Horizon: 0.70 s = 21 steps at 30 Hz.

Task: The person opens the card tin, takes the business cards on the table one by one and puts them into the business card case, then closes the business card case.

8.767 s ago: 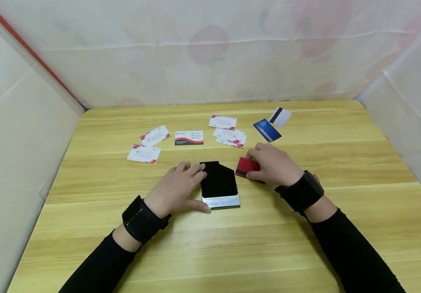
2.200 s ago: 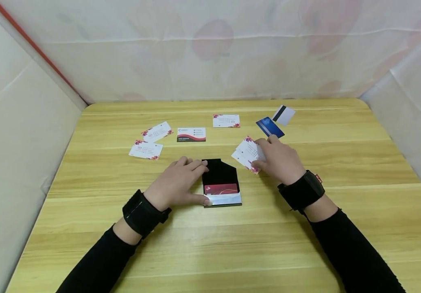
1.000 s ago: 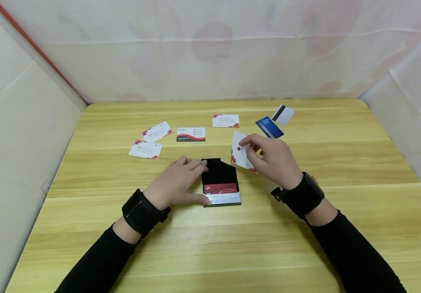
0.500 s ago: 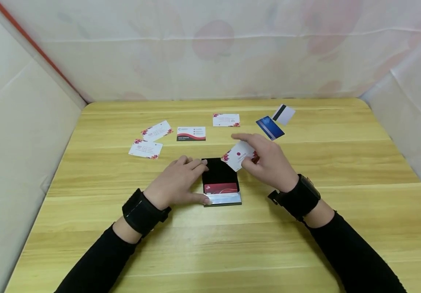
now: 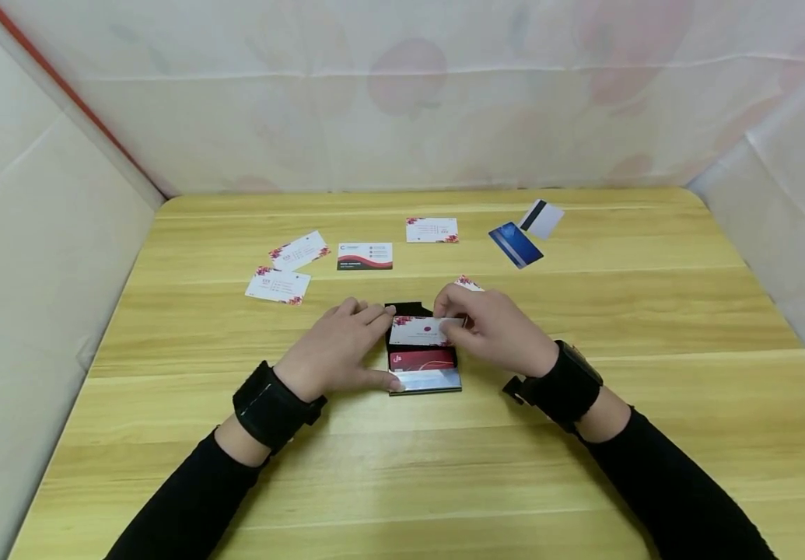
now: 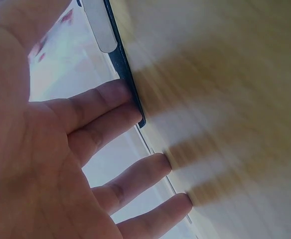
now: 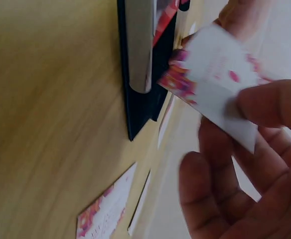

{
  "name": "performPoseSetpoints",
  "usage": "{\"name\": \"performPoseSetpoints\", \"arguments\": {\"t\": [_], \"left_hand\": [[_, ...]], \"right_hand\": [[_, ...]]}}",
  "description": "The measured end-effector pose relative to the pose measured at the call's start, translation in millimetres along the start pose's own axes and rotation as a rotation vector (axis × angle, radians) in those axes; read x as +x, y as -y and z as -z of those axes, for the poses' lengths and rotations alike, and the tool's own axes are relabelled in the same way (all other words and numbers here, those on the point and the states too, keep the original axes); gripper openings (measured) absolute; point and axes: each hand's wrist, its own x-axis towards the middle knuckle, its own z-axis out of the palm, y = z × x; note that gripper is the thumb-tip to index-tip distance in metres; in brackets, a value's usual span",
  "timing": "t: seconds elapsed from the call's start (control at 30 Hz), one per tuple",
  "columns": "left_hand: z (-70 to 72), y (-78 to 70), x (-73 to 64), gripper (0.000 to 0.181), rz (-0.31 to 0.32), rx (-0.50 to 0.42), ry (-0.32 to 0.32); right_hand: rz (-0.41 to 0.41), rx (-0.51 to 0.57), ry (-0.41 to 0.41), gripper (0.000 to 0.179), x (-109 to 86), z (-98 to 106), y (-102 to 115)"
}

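Note:
In the head view, my left hand (image 5: 335,350) rests at the left side of an opened black card holder (image 5: 433,381) with a silvery front plate. Its thumb presses the plate's near corner and its fingertips touch the far corner. In the left wrist view, the fingers (image 6: 130,181) lie fairly straight against the edge. A red card (image 5: 421,360) stands partly inside the pocket. My right hand (image 5: 503,330) pinches a white business card (image 5: 412,330) with floral corners above the holder, tilted in the right wrist view. Another floral card (image 7: 105,211) lies on the table beneath that hand.
Two floral business cards (image 5: 278,285) lie at the left, beside a red-and-black striped business card (image 5: 365,257). One more floral card (image 5: 432,230) lies at the back. A blue card (image 5: 516,245) and a white magnetic-stripe card (image 5: 542,218) lie back right.
The red card has gone from my right hand into the holder. My right hand has taken a floral card off the pair near it and carried it left over the holder. My left hand stays put.

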Motion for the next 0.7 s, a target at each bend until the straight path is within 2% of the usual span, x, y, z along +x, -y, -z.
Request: {"name": "performPoseSetpoints", "arguments": {"t": [0.43,0.57,0.7], "left_hand": [[0.3,0.9,-0.2,0.094,-0.016,-0.006,-0.021],[-0.3,1.2,-0.2,0.094,-0.015,-0.012,-0.018],[-0.4,1.2,-0.3,0.094,-0.021,-0.018,-0.02]], "right_hand": [[-0.016,-0.184,0.128,0.011,0.6,-10.2,3.9],[-0.023,-0.206,0.179,0.009,0.1,-11.9,4.6],[-0.031,-0.215,0.195,0.01,-0.3,-13.3,4.6]]}}
